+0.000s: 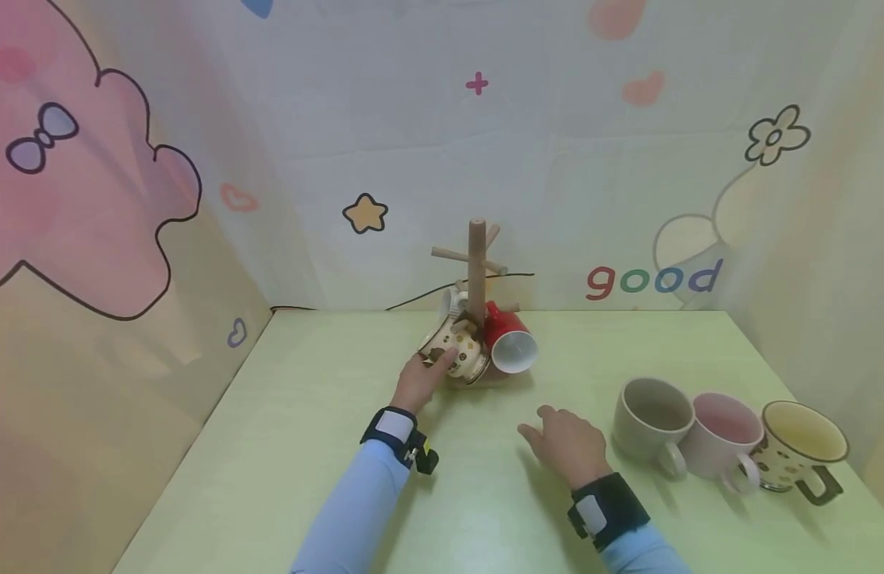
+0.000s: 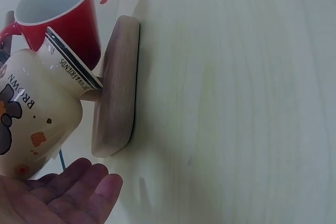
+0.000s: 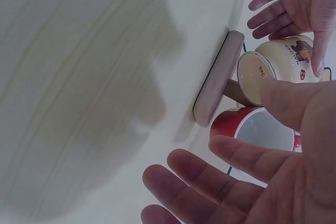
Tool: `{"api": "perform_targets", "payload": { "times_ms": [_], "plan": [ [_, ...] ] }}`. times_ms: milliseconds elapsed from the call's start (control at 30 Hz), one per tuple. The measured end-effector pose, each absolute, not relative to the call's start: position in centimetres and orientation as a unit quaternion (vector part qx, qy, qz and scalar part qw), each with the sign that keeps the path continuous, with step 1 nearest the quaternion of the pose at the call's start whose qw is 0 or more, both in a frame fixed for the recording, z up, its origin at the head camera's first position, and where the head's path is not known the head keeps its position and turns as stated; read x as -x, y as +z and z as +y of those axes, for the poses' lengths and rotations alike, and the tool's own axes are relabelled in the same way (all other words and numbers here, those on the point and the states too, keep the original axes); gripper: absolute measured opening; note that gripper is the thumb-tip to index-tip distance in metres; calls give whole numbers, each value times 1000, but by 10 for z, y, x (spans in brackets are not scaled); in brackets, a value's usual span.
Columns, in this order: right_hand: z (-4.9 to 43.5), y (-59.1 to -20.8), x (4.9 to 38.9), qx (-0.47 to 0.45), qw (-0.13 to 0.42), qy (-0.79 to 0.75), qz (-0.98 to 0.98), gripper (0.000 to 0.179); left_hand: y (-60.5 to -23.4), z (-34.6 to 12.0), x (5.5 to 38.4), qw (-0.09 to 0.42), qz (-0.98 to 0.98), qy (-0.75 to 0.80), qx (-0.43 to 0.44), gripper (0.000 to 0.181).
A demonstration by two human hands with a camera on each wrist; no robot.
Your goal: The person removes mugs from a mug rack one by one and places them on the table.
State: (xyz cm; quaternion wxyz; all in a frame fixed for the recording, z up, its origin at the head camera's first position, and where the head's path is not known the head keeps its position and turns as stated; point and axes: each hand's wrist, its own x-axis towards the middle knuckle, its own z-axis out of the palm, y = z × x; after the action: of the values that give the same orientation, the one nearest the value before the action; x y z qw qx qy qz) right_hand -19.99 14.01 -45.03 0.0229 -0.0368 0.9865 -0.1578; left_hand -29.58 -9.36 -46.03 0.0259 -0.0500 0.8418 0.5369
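A wooden mug tree stands at the back of the table. On its front left hangs a cream mug with brown prints, tilted, its dark handle at a peg. My left hand is at this mug's left side, thumb across its front; in the left wrist view the fingers lie beneath it, fairly straight. A red mug with a white inside hangs tilted on the right. Behind, a whitish mug is partly hidden. My right hand hovers over the table, fingers spread, holding nothing.
Right of my right hand stand a grey mug, a pink mug and a patterned cream mug, upright in a row, handles toward me. A printed cloth hangs behind the pale table and along its sides.
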Motion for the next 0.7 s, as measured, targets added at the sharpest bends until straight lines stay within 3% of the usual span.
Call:
{"api": "perform_targets", "payload": {
  "times_ms": [700],
  "plan": [
    [143, -453, 202, 27, 38, -154, 987, 49, -468, -85, 311, 43, 763, 638, 91, 76]
  ]
}}
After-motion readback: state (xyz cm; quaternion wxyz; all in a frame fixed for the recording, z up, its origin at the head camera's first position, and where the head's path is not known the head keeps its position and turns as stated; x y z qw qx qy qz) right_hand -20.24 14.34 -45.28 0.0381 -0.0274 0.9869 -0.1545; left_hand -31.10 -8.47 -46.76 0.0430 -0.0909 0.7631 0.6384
